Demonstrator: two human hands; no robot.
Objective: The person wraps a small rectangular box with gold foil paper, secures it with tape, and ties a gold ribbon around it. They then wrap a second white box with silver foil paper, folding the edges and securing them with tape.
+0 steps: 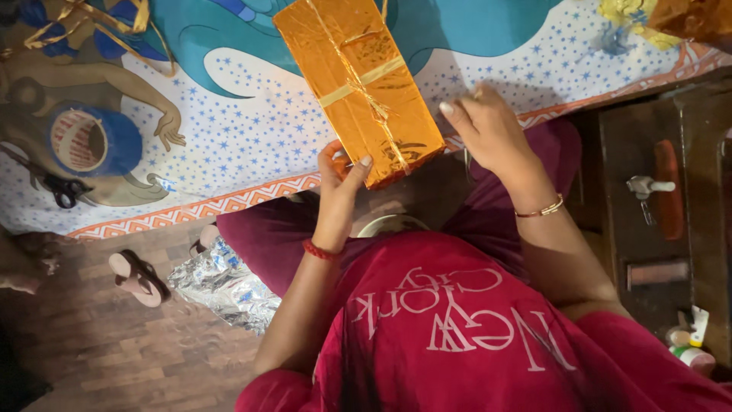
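Two hands work at one orange box [358, 84], seen from above the person's red shirt [473, 336]. Nearest, low on the left, a crumpled sheet of silver foil [225, 284] lies on the wooden floor [99, 351] with a sandal [139, 278] just beside it; the floor beyond them is open down to the picture's lower edge. The left hand [341, 181], a red band at its wrist, grips the box's near corner: thumb on the top face, fingers curled under the edge. The right hand [488, 126], with a thin bangle, sits just off the box's right near corner; its fingers are bent together, and I cannot tell whether they touch the foil wrap or pinch anything. The box lies tilted on a printed bedsheet [252, 130], its near corner hanging past the sheet's orange zigzag border. Gold ribbon [364, 80] crosses its top lengthwise and across. Scissors [62, 189] lie well apart at the left on the sheet, and loose gold ribbon curls at the far left corner.
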